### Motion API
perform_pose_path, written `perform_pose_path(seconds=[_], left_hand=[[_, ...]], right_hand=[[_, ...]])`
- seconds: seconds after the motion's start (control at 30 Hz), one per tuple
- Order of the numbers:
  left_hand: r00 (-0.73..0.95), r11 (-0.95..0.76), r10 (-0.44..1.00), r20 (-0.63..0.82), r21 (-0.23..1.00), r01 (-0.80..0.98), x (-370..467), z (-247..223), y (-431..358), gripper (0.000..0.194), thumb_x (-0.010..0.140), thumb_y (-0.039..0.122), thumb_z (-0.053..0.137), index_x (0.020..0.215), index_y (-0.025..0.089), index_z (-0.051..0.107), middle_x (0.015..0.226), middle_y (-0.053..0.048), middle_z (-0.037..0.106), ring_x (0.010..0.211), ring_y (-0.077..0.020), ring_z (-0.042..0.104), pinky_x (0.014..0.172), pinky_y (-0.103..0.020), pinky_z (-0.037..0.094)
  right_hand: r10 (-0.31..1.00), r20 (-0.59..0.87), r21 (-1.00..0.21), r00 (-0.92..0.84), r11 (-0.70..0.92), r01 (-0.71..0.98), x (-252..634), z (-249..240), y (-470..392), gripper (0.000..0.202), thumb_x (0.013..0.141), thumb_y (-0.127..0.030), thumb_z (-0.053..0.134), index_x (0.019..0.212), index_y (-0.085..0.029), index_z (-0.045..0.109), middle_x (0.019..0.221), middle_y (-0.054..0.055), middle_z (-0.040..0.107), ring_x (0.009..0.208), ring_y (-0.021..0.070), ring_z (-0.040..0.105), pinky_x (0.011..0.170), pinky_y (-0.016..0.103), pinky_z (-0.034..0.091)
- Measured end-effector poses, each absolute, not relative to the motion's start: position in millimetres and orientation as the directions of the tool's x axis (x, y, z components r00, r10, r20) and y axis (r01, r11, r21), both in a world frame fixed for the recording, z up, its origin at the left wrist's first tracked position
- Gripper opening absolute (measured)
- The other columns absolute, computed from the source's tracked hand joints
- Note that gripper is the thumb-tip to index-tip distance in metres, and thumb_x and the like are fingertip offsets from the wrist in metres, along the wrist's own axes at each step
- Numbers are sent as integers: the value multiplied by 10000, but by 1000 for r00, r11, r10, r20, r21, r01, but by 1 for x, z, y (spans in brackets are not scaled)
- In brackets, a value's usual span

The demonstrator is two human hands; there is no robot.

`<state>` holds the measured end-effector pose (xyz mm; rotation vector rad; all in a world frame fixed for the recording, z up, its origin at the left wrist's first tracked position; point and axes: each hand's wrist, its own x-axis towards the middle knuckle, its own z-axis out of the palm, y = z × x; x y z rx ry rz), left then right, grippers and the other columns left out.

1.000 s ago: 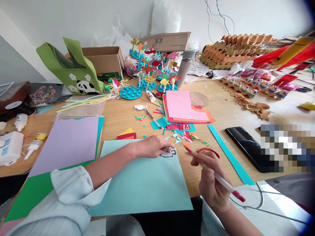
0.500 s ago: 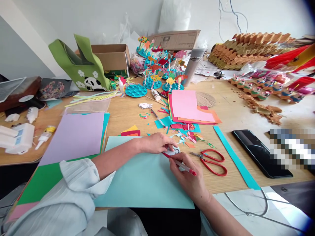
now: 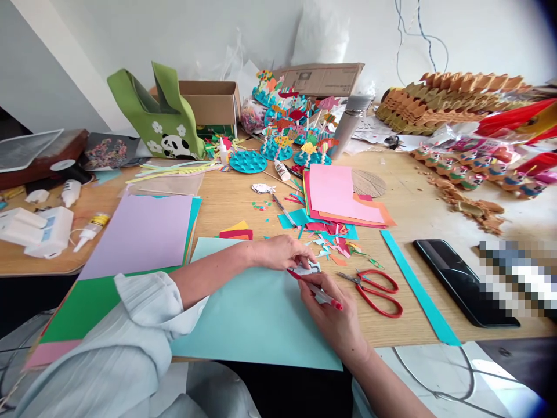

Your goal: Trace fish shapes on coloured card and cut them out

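Since a second ago, the right hand (image 3: 335,316) has swung in from beside the scissors (image 3: 373,288) at centre frame, its fingers gripping a red pen (image 3: 314,287) with the tip at a small paper cutout (image 3: 307,269). Left hand (image 3: 282,253) pins that cutout, fingers closed on it, on the light blue sheet (image 3: 256,319) at the table's (image 3: 404,212) near edge.
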<state>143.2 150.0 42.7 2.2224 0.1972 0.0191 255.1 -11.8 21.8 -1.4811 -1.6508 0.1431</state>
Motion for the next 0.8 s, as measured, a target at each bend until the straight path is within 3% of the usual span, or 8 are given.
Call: perform_pose_path(seconds=[0.37, 0.8], left_hand=[[992, -642, 125, -19, 761, 95, 144, 42, 151, 474, 735, -99, 528, 1120, 156, 638, 1003, -35, 745, 960, -155, 669, 917, -278, 430], [993, -710, 118, 21, 701, 69, 144, 43, 151, 484, 731, -96, 535, 1112, 180, 649, 963, 5, 752, 964, -166, 636, 874, -285, 421]], right_hand=[[843, 529, -592, 99, 282, 755, 254, 22, -10, 43, 897, -186, 565, 868, -215, 575, 695, 2, 651, 568, 117, 619, 550, 222, 488], [851, 517, -592, 91, 278, 757, 255, 23, -10, 53, 904, -199, 546, 864, -219, 575, 698, 5, 653, 570, 125, 628, 549, 229, 494]])
